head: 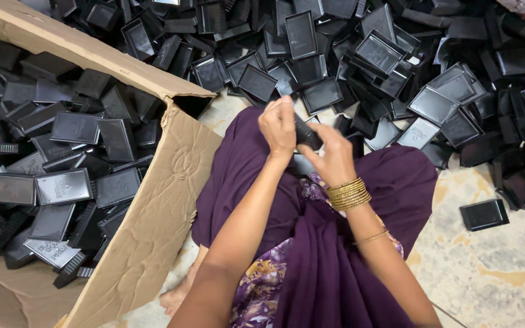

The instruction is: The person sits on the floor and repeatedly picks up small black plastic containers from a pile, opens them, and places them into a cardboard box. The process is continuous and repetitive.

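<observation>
Left hand point(278, 126), right hand point(333, 157) together, fingers curled.

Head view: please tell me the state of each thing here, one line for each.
left hand: closed on the black plastic piece, raised over the lap.
right hand: gripping the same piece from the other side.
black plastic piece: held between both hands, partly hidden.
cardboard box: open, partly filled with black pieces, one wall bent outward.
pile of black pieces: loose and jumbled on the floor.
single black piece: lying alone, flat on the floor.

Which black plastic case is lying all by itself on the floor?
The flat black case on the bare speckled floor at right, apart from the big pile.
</observation>
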Tool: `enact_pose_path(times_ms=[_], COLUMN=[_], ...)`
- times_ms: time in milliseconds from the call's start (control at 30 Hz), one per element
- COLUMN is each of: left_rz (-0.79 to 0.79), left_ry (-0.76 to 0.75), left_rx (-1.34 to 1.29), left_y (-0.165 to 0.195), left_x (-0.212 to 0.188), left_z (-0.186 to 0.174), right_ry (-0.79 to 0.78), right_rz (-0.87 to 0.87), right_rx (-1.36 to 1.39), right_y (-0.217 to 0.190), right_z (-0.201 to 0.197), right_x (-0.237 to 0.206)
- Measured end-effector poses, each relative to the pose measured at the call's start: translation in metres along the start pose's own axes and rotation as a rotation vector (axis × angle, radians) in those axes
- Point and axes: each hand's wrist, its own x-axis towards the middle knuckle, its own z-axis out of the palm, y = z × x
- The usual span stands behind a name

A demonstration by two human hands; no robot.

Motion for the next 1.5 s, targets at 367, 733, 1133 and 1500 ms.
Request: enact_pose_path(times_ms=[367,733,1133,1500], left_rz=[-0.457,-0.607,-0.981,-0.794], left_ry=[0.293,0.254,-0.155,-0.108], left_rx=[-1.133,-1.233,-1.230,-1.334], left_y=[-0.080,-0.091,-0.046,-0.059], left_x=[0.004,0.012,0.037,0.034], left_z=[0.014,0.018,-0.010,-0.004], right_ry=[0.136,0.151,-0.609,-0.336], right_rz=[0.358,-0.014,-0.027,0.021], right_rx=[0.436,-0.002,0.419,-0.465], right_y=[-0.064,0.036,0.077,0.163], right_z=[0.008,0.076,0.023,0.027], right_x=[0.038,0.117,0.106,0.085])
